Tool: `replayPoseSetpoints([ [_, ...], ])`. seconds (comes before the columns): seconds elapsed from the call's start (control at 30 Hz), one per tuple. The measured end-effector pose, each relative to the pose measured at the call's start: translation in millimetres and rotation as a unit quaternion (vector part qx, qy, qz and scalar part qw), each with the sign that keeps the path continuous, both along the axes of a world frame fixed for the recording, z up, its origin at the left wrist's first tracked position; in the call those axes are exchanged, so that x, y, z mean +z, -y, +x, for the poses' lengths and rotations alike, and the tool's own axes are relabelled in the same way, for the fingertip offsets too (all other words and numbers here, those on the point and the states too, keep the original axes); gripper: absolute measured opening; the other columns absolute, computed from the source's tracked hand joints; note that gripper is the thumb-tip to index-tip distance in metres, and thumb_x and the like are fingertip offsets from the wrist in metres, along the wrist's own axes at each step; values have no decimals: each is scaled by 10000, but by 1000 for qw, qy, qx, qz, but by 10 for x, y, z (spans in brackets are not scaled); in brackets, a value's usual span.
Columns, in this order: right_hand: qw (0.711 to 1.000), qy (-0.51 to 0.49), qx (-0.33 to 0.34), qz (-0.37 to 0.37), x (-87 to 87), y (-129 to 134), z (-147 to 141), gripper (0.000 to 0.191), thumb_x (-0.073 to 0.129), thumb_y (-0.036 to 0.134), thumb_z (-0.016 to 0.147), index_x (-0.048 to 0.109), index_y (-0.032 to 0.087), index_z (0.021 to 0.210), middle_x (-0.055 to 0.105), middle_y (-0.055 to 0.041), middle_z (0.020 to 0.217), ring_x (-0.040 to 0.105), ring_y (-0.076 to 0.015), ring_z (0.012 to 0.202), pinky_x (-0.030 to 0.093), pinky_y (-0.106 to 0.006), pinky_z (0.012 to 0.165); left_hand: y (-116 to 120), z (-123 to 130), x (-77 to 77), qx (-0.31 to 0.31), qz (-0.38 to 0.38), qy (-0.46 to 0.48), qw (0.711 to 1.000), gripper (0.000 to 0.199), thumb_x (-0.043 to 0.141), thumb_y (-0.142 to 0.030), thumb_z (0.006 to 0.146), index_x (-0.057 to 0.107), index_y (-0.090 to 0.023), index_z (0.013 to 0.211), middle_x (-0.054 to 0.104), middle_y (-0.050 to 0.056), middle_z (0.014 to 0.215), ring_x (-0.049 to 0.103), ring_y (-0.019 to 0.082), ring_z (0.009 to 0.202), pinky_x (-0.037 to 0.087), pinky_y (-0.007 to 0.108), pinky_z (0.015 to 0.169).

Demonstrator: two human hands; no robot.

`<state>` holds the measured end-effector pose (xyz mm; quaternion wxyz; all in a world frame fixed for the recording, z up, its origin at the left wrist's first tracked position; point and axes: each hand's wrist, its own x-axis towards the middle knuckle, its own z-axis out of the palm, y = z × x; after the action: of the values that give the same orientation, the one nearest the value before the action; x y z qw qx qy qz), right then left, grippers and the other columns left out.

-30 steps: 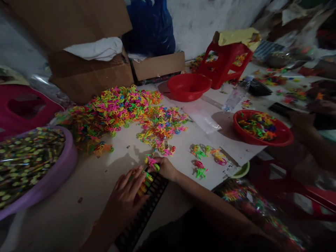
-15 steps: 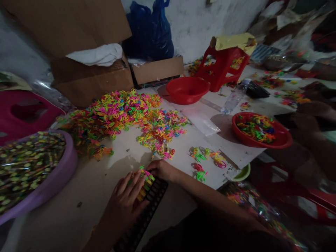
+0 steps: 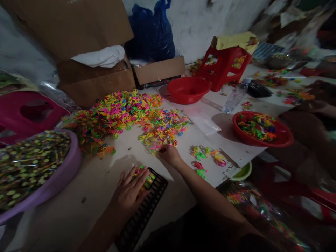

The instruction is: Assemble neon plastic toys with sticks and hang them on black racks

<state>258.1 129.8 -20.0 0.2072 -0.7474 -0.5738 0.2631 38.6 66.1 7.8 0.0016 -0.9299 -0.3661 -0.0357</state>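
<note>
My left hand (image 3: 131,190) lies flat with fingers stretched over a black slotted plastic rack (image 3: 147,208). Small bright plastic pieces (image 3: 149,180), green, yellow and pink, show in the rack beside and under those fingers. My right hand (image 3: 170,155) is at the near edge of a big heap of neon plastic toy pieces (image 3: 126,112), its fingers drawn together. Whatever is between its fingertips is too small and dark to make out. Right of that hand, a few loose toy pieces (image 3: 199,155) in green, orange and red lie on the table.
At the left stands a purple basin (image 3: 75,154) full of small striped pieces. Across the table are a red bowl (image 3: 189,91), a clear bottle (image 3: 236,96), a plastic bag (image 3: 203,122) and a red bowl of toys (image 3: 237,131). Another person's arm (image 3: 320,108) shows at right.
My right hand has left the rack's upper end and moved up and to the right, reaching the heap's near edge. My left hand stays over the rack.
</note>
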Motion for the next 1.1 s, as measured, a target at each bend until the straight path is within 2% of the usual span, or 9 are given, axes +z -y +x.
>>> replayPoseSetpoints([
  [0.1, 987, -162, 16, 13, -86, 161, -37, 214, 583, 334, 748, 639, 159, 856, 640, 5, 693, 559, -88, 571, 439, -190, 546, -2, -16, -11, -6, 16, 3, 1000, 545, 370, -437, 867, 240, -290, 1376, 435, 4, 1352, 341, 259, 1256, 268, 468, 1008],
  [0.17, 928, -370, 15, 30, -187, 244, -140, 269, 613, 381, 701, 631, 150, 839, 605, 17, 666, 508, -75, 525, 429, -196, 516, -1, -17, -21, -13, 28, 10, 999, 566, 387, -432, 861, 232, -269, 1381, 435, 21, 1353, 338, 262, 1257, 258, 465, 1012],
  [0.23, 841, -538, -6, 51, -280, 293, -248, 318, 690, 410, 593, 629, 149, 763, 568, 26, 625, 461, -74, 504, 403, -207, 491, 2, -18, -29, -19, 39, 18, 999, 587, 406, -424, 856, 222, -250, 1386, 429, 27, 1357, 329, 270, 1261, 250, 465, 1015],
  [0.33, 793, -599, -64, 93, -330, 319, -342, 303, 736, 400, 518, 589, 160, 630, 502, 44, 552, 401, -74, 492, 349, -209, 472, 4, -17, -29, -29, 49, 28, 998, 601, 423, -409, 853, 216, -233, 1389, 422, 23, 1361, 332, 271, 1259, 252, 445, 1014],
  [0.6, 848, -497, -71, 171, -264, 318, -304, 250, 680, 404, 617, 593, 171, 647, 517, 21, 641, 470, -118, 633, 397, -232, 606, 9, -7, 1, -40, 56, 31, 997, 601, 432, -395, 851, 236, -201, 1386, 435, 38, 1352, 353, 271, 1244, 247, 412, 1019],
  [0.77, 892, -412, 120, 142, -356, 294, -206, 275, 679, 420, 638, 629, 157, 704, 572, -2, 712, 528, -131, 681, 423, -241, 655, 3, -11, -13, -43, 65, 33, 996, 570, 420, -383, 858, 267, -199, 1375, 459, 56, 1333, 369, 264, 1235, 259, 423, 1014],
  [0.9, 901, -343, 232, 128, -394, 284, -175, 197, 606, 341, 735, 617, 150, 690, 582, 1, 664, 539, -122, 633, 423, -214, 607, 1, -9, 0, -41, 71, 28, 996, 577, 425, -391, 853, 266, -207, 1376, 468, 62, 1324, 376, 274, 1231, 276, 435, 1002],
  [1.0, 910, -227, 309, 160, -369, 261, -168, 73, 562, 172, 756, 599, 148, 697, 572, -4, 682, 528, -114, 654, 412, -198, 622, 19, -11, 3, -41, 65, 29, 997, 606, 438, -400, 846, 245, -199, 1384, 462, 67, 1329, 367, 283, 1238, 280, 437, 999],
  [1.1, 904, -111, 373, 179, -332, 235, -171, 109, 530, 80, 748, 578, 152, 682, 544, -11, 691, 510, -119, 703, 403, -195, 655, 23, -8, -15, -39, 59, 30, 997, 618, 435, -399, 847, 227, -188, 1389, 457, 71, 1333, 352, 284, 1247, 281, 442, 1000],
])
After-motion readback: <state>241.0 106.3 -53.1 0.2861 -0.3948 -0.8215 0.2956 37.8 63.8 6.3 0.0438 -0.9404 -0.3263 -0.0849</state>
